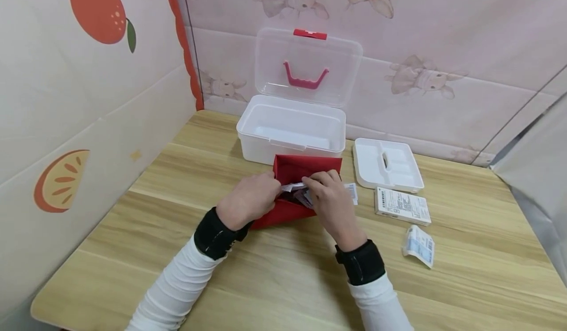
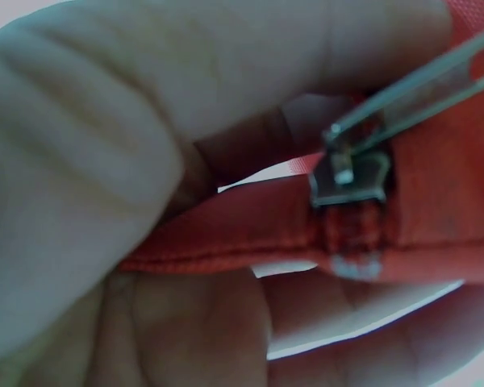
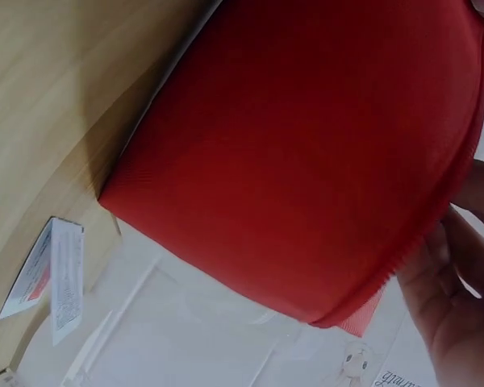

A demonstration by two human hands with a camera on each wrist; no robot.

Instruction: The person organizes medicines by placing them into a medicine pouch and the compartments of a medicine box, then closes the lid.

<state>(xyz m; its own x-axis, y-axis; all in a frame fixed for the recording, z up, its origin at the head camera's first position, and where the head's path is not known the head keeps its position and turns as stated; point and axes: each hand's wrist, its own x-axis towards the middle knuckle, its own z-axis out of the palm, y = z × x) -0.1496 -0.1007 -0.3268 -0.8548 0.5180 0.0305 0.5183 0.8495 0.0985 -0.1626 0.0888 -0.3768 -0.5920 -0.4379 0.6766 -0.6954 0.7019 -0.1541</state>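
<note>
A red zippered pouch (image 1: 283, 214) stands with its mouth spread, and several white and printed packets (image 1: 303, 197) show inside. My left hand (image 1: 249, 199) grips the pouch's left edge between thumb and fingers. Close by its fingers, the left wrist view shows the metal zipper pull (image 2: 415, 97) on the red fabric. At the right side of the mouth, my right hand (image 1: 330, 200) has its fingers curled at the pouch's edge, with the thumb over the opening. The right wrist view shows the pouch's smooth outer face (image 3: 290, 161) beside my right fingers (image 3: 436, 282).
A clear-lidded white box (image 1: 290, 146) stands open behind the pouch. To its right lies a white divided tray (image 1: 407, 176), with a flat printed carton (image 1: 402, 206) and a folded blue-white packet (image 1: 419, 246) nearer me. Another white packet (image 1: 353, 193) pokes out past my right hand.
</note>
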